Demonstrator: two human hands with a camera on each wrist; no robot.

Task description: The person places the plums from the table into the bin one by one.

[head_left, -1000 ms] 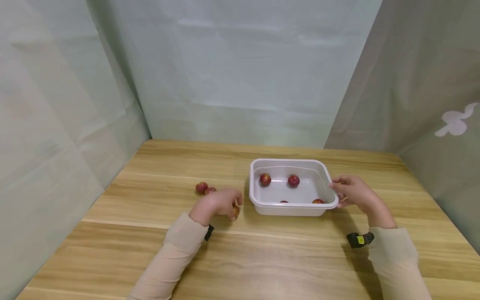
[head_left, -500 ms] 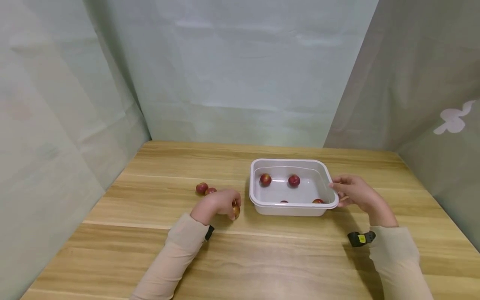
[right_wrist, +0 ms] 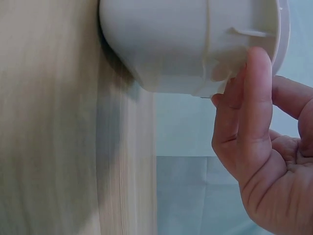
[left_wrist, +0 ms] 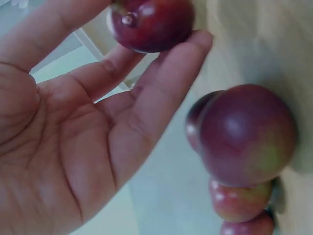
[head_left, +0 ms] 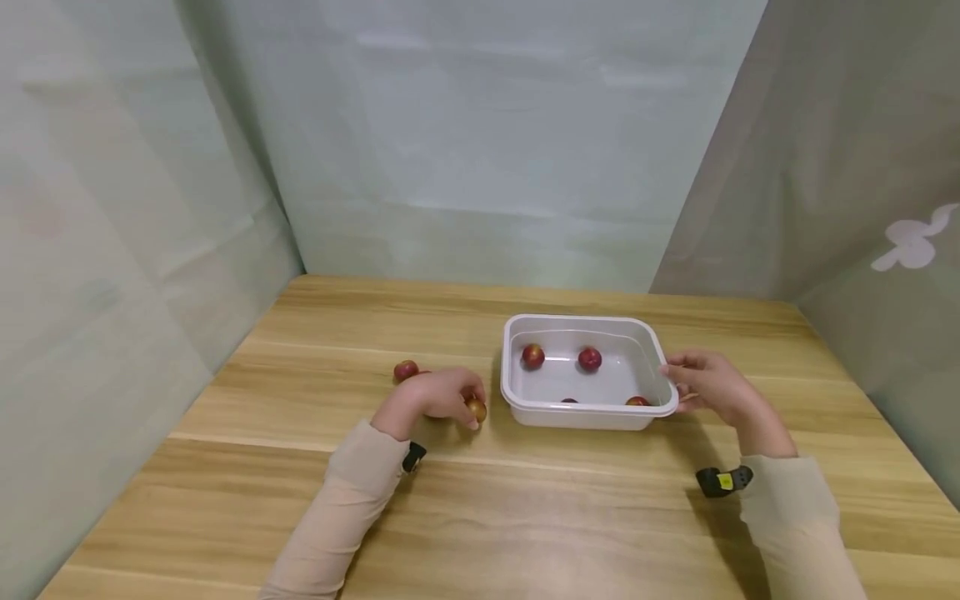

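My left hand [head_left: 467,403] pinches a small red plum [head_left: 476,410] in its fingertips, just left of the white plastic tub [head_left: 581,415]. The left wrist view shows that plum [left_wrist: 151,22] between thumb and fingers, with other plums [left_wrist: 247,134] lying on the table beside the palm. One loose plum [head_left: 406,369] peeks out behind the hand. Several plums [head_left: 533,356] lie in the tub. My right hand [head_left: 675,385] rests nearly straight fingers [right_wrist: 257,63] against the tub's right wall [right_wrist: 171,44], under the rim.
The wooden table [head_left: 525,517] is boxed in by pale sheeting at the back and on both sides. Both forearms wear beige sleeves, and a black band [head_left: 722,481] sits on the right wrist.
My left hand has raised the plum a little off the table and shifted it slightly toward the tub. The right hand and the tub have stayed put.
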